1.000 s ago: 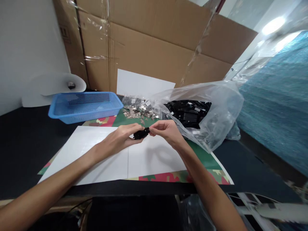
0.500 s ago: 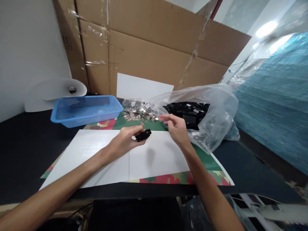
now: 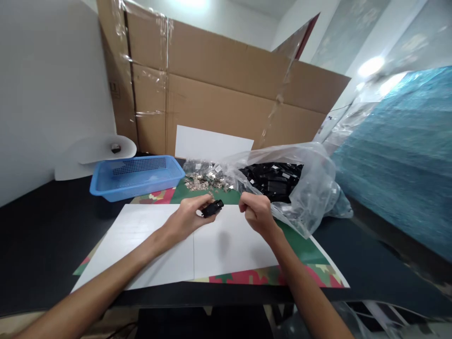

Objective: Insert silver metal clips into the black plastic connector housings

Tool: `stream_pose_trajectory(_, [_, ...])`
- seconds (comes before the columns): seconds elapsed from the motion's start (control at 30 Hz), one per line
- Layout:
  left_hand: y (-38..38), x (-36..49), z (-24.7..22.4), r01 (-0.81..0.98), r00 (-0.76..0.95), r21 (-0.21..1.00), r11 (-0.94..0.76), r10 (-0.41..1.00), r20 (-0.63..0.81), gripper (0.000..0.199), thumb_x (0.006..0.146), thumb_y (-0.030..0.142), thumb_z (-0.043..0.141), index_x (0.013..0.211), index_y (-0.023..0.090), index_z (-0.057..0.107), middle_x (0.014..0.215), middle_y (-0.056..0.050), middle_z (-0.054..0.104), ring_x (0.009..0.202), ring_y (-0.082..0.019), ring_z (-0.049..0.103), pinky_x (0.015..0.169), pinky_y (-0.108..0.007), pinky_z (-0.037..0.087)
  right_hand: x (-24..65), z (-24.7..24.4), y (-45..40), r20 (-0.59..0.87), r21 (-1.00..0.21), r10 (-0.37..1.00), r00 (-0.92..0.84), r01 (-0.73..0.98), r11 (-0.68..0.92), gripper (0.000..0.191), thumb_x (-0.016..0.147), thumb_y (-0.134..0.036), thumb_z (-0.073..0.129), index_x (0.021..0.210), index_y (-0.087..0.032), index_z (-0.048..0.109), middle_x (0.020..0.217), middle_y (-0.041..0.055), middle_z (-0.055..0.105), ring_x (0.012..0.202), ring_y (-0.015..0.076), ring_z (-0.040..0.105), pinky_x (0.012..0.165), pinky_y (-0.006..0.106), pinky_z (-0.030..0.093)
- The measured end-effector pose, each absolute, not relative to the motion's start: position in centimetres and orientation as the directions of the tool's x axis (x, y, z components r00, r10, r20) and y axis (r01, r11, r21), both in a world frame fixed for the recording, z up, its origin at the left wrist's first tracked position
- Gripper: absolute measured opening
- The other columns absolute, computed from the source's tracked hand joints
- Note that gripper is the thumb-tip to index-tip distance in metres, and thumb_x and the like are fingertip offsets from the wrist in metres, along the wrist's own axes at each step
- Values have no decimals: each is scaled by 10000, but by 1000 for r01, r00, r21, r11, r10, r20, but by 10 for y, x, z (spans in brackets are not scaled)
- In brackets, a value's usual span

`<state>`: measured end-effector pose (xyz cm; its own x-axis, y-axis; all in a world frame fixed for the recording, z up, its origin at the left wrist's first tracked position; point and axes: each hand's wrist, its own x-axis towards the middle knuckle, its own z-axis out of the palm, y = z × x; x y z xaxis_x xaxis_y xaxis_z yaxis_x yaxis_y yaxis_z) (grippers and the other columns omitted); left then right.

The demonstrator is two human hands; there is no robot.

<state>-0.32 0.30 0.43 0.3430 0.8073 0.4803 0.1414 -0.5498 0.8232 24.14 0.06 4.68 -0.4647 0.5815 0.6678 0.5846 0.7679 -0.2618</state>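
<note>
My left hand (image 3: 192,215) grips a small black plastic part (image 3: 212,208) between thumb and fingers, above the white sheets (image 3: 155,254). To its right, my right hand (image 3: 257,211) is closed, its fingers curled together; whether a small piece is inside them is hidden. Behind both hands lies a pile of small metal pieces (image 3: 203,182) on the green mat. A clear plastic bag (image 3: 310,188) full of black parts (image 3: 277,181) lies open just beyond my right hand.
A blue basket (image 3: 141,179) stands at the back left, beside a rolled white sheet (image 3: 102,147). Cardboard (image 3: 226,84) rises behind the table, with a white board (image 3: 213,142) leaning on it. Blue wrapped material (image 3: 399,155) stands at the right.
My right hand has drawn back from the metal pile and its fingers have curled closed. My left hand still holds the black part. The camera view has tilted up.
</note>
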Motion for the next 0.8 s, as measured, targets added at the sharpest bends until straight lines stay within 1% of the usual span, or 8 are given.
stream_pose_trajectory(0.13, [5,-1,9,34,268,926,-376,896,354,239,826,374,804,841,194,646,762,-18,743,702,-175,693,680,-270,545,234,52,-2,636,-243,615,-465,636,732,253,883,-67,428,697,-207,526,616,-20,491,559,138,466,580,272,348])
stream_pose_trajectory(0.17, [6,0,11,-6,260,947,-320,914,310,266,830,406,803,856,188,652,743,-29,754,680,-186,717,665,-281,565,231,54,-3,633,-241,628,-453,656,716,225,940,-114,467,764,-201,578,654,-10,526,602,152,503,610,277,376])
stream_pose_trajectory(0.23, [8,0,15,-84,256,974,-212,940,227,304,844,449,789,863,170,669,749,-61,776,639,-191,731,624,-287,586,225,55,-4,628,-237,642,-439,678,696,105,994,-252,587,1013,-179,661,789,26,617,735,194,584,689,302,444])
stream_pose_trajectory(0.3, [10,-1,17,-146,253,982,-121,955,155,324,846,459,788,833,150,694,790,-95,794,622,-170,712,580,-265,575,219,52,-3,619,-231,635,-462,666,709,371,981,-353,678,1301,-176,613,989,77,684,897,237,641,768,335,506])
stream_pose_trajectory(0.37, [10,-2,19,-191,253,980,-49,963,97,332,834,455,809,814,135,724,812,-108,802,613,-142,677,554,-239,549,215,46,-1,618,-224,613,-493,636,738,474,994,-351,677,1428,-211,545,1152,100,698,1022,252,656,829,357,545])
stream_pose_trajectory(0.5, [11,-3,18,-254,263,966,42,964,27,320,800,433,854,841,126,774,832,-99,808,611,-109,629,563,-218,528,209,32,3,653,-209,570,-498,605,768,325,1042,-232,586,1365,-251,597,1184,84,721,1087,245,665,924,398,563])
stream_pose_trajectory(0.63, [14,-3,14,-286,270,955,82,963,-2,302,789,397,874,890,124,793,851,-91,813,624,-98,622,587,-211,522,207,25,3,667,-194,561,-491,612,766,343,1039,-182,556,1374,-242,607,1160,97,723,1064,261,665,954,458,557])
stream_pose_trajectory(0.8, [18,-7,14,-275,281,955,113,959,-33,268,771,370,893,821,129,786,816,-84,818,643,-110,660,640,-221,549,207,27,0,631,-175,551,-546,592,787,353,1070,-162,491,1406,-220,584,1127,105,714,1031,269,650,932,475,564])
